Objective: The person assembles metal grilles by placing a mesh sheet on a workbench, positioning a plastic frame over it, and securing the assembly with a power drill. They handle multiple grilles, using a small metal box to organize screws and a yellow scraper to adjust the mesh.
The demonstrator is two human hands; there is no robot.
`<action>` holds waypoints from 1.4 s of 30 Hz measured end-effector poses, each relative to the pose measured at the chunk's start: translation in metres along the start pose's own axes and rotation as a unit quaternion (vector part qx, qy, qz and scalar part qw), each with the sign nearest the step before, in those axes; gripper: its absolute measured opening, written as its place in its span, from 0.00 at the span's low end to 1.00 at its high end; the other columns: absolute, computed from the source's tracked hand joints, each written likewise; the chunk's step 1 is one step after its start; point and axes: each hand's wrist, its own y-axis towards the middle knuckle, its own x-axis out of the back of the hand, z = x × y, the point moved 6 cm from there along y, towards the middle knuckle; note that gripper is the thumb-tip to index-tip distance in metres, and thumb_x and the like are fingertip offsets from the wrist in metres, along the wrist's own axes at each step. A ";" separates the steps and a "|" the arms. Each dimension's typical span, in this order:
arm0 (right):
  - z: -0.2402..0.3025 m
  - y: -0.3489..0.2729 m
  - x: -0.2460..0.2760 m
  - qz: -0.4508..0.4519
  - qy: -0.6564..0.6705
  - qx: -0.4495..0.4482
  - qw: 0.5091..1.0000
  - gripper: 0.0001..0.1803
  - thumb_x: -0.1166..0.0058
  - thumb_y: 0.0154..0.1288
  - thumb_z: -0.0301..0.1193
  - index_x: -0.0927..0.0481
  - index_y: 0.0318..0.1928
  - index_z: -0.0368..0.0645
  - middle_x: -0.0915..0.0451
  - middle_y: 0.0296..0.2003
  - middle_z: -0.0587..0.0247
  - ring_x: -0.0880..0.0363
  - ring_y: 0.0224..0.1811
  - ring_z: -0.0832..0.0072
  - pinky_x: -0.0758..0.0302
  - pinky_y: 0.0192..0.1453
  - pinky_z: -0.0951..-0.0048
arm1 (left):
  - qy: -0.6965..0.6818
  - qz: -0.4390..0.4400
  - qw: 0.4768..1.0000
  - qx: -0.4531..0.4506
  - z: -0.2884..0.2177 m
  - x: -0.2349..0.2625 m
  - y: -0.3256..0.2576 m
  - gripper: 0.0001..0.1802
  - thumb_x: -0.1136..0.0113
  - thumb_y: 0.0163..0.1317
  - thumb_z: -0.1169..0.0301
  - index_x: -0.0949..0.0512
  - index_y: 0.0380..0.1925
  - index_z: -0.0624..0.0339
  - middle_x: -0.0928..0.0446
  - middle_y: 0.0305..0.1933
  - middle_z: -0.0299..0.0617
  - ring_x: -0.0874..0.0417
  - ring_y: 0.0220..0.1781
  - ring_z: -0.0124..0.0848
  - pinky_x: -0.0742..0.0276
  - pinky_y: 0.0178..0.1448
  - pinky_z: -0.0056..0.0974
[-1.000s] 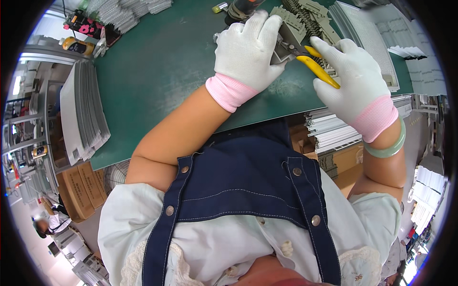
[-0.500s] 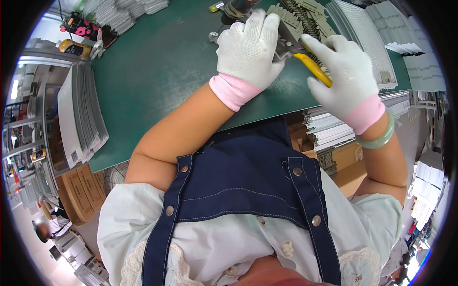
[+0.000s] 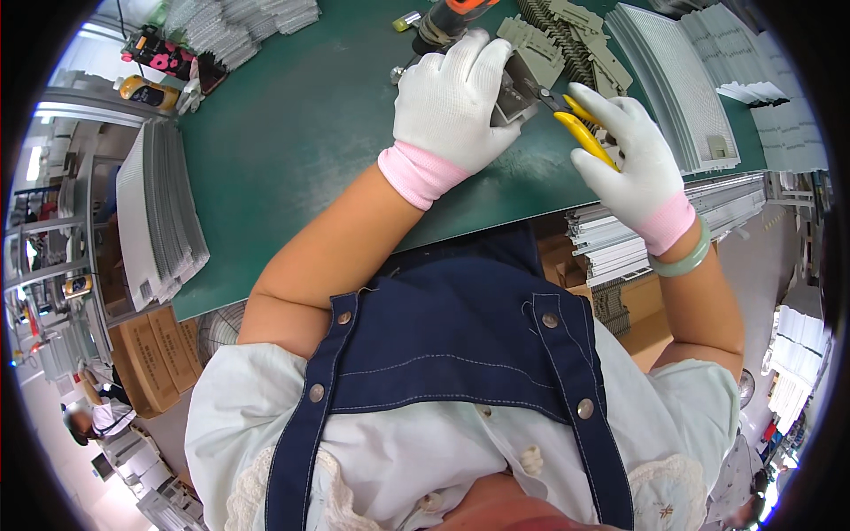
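While the white-gloved left hand (image 3: pixel 452 106) clasps a small grey plastic part (image 3: pixel 515 93) at upper centre, the white-gloved right hand (image 3: pixel 633 164), fingers wrapped round yellow-handled cutters (image 3: pixel 580 124), points their nose up-left at it from just right.

2 gloved hands (image 3: pixel 531 133) – 1 yellow-handled cutter (image 3: pixel 580 124)

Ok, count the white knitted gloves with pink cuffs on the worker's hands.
2. One white knitted glove with a pink cuff is on the left hand, gripping a grey plastic part. The other is on the right hand, holding yellow-handled cutters. None seem hidden.
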 end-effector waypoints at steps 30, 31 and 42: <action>-0.030 0.022 -0.076 -0.101 0.166 -0.011 0.981 0.28 0.41 0.65 0.42 0.25 0.62 0.40 0.23 0.57 0.45 0.23 0.59 0.54 0.28 0.64 0.56 | -0.211 0.057 0.976 -0.026 -0.014 0.078 0.021 0.48 0.19 0.39 0.57 0.28 0.64 0.58 0.20 0.48 0.47 0.20 0.47 0.45 0.24 0.54 0.43; -0.024 0.038 -0.054 -0.147 0.305 0.007 0.941 0.26 0.44 0.70 0.40 0.26 0.63 0.38 0.23 0.58 0.45 0.23 0.60 0.56 0.29 0.66 0.57 | -0.205 0.056 0.976 -0.042 -0.018 0.080 0.022 0.49 0.19 0.39 0.56 0.28 0.64 0.59 0.19 0.48 0.45 0.20 0.45 0.45 0.24 0.53 0.43; 0.051 0.090 -0.027 -0.030 0.628 -0.011 0.778 0.15 0.40 0.71 0.34 0.24 0.50 0.36 0.20 0.38 0.68 0.23 0.37 0.83 0.24 0.43 0.77 | -0.256 0.132 0.957 -0.025 -0.031 0.091 0.005 0.47 0.20 0.39 0.60 0.29 0.62 0.59 0.22 0.45 0.47 0.20 0.43 0.46 0.24 0.51 0.46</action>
